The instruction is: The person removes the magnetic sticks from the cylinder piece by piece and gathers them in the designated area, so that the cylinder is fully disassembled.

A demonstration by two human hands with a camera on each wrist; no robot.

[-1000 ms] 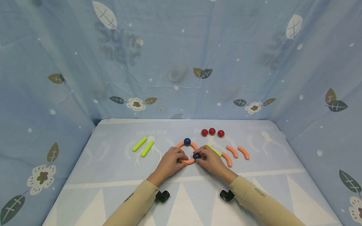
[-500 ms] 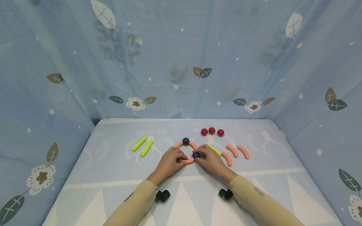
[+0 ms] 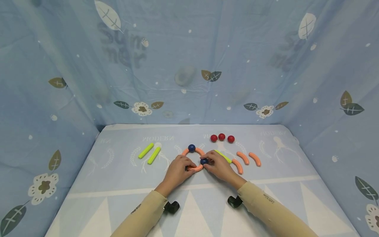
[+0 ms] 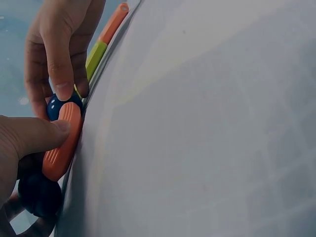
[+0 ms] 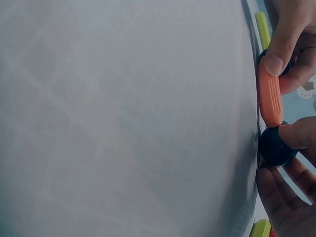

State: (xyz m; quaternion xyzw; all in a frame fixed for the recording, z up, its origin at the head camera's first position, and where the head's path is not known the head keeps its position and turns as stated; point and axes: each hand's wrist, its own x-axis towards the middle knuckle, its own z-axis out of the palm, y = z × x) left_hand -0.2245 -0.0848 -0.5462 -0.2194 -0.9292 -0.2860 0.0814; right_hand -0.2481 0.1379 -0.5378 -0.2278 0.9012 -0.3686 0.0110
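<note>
In the head view, the left hand (image 3: 178, 168) pinched a ridged orange curved stick (image 3: 197, 168), and the right hand (image 3: 219, 166) gripped a shiny dark blue ball (image 3: 204, 161) at that stick's right end. Behind the stick sat another dark blue ball (image 3: 191, 148); to its left lay two straight lime-green sticks (image 3: 146, 150). In the left wrist view, the left hand's thumb pressed on the stick. In the right wrist view, the right hand's thumb and fingers held the ball against the stick's end.
</note>
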